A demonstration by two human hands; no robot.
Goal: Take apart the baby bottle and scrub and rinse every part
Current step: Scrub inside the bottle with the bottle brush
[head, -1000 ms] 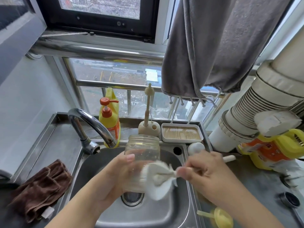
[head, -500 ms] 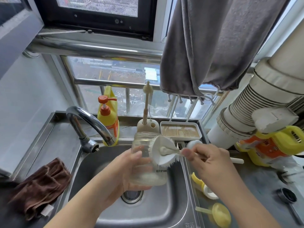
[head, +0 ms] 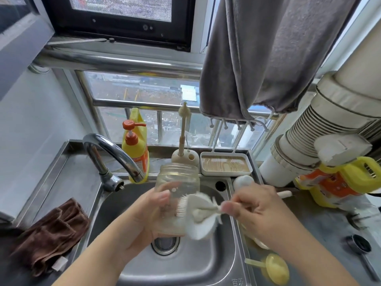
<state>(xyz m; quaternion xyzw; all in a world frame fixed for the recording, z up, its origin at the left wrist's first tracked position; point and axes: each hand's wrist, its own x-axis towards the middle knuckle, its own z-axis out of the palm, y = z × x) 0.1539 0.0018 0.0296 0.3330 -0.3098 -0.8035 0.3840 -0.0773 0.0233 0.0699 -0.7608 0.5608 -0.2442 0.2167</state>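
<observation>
My left hand [head: 144, 219] grips the clear bottle body [head: 177, 182] upright over the steel sink [head: 206, 265], its threaded mouth open at the top. My right hand [head: 257, 211] holds the handle of a white bottle brush [head: 201, 218], whose bristled head presses against the bottle's right outer side. A yellow bottle part with a straw [head: 274, 267] lies on the counter right of the sink. A white round part [head: 243, 180] sits behind my right hand. Another part under my right wrist is mostly hidden.
The faucet [head: 111, 153] arches over the sink's back left. A yellow soap pump bottle [head: 136, 141], a small brush in its stand [head: 183, 139] and a white tray [head: 225, 164] line the sill. A brown cloth [head: 49, 234] lies left. A yellow jug [head: 340, 182] stands right.
The brush head moved from the bottle's mouth down to its lower right side. The bottle stayed in my left hand over the sink.
</observation>
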